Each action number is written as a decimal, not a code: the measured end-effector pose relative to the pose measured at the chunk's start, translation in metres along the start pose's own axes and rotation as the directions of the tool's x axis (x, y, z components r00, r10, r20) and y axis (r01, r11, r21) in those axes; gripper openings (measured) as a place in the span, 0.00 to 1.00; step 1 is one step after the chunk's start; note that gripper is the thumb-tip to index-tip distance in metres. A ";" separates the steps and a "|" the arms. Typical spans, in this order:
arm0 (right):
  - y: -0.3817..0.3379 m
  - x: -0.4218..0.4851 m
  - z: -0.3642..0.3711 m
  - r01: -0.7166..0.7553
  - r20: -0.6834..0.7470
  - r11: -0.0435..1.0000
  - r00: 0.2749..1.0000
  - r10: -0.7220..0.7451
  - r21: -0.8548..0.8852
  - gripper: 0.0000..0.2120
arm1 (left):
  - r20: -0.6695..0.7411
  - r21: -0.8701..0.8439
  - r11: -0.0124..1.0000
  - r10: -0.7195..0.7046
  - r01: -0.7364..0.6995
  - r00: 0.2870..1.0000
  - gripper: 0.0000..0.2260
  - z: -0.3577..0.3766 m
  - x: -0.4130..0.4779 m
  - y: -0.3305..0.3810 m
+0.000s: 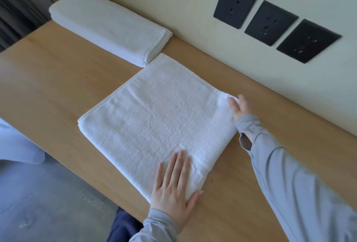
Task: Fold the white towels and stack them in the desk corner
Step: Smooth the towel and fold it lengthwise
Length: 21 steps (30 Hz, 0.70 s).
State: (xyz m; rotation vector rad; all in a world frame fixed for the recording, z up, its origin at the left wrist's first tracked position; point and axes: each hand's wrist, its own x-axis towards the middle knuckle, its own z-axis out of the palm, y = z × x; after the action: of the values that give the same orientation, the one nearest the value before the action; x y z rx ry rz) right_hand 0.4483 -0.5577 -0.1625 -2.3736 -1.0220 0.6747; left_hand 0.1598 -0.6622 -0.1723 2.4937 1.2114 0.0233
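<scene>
A white towel (154,118) lies folded into a broad square in the middle of the wooden desk (58,72). My left hand (174,185) presses flat on its near right corner, fingers spread. My right hand (238,107) pinches the far right corner of the same towel, by the wall. A stack of folded white towels (108,23) rests in the far left corner of the desk, against the wall, almost touching the square towel's far corner.
Three black wall sockets (270,22) sit on the wall above the desk at the right. A dark curtain (15,10) hangs at the far left. More white cloth (17,143) shows at the left edge, off the desk's front. Grey floor lies below.
</scene>
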 end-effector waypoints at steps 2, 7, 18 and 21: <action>0.004 0.004 0.001 0.021 0.022 0.999 1.000 -0.020 -0.047 0.24 | -0.026 0.006 1.000 -0.004 0.004 1.000 0.34 0.002 0.001 0.001; 0.004 0.009 -0.007 0.075 0.034 0.987 0.997 -0.070 -0.144 0.17 | -0.032 -0.071 0.997 -0.005 0.002 0.999 0.31 -0.016 0.002 0.003; -0.081 0.046 0.006 0.079 0.300 0.992 0.953 -0.045 -0.103 0.26 | 0.349 -0.863 -0.278 -0.932 0.422 0.099 0.33 -0.085 0.020 -0.075; -0.096 0.053 0.017 0.040 0.337 0.986 0.941 0.018 -0.164 0.26 | 0.416 -0.859 -0.333 -0.896 0.388 0.154 0.24 -0.080 0.029 -0.086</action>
State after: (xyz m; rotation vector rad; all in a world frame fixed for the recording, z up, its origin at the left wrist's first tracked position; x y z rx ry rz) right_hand 0.4195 -0.4550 -0.1322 -2.4445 -1.2777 1.0577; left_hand 0.0992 -0.5661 -0.1303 0.2544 1.9538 0.8108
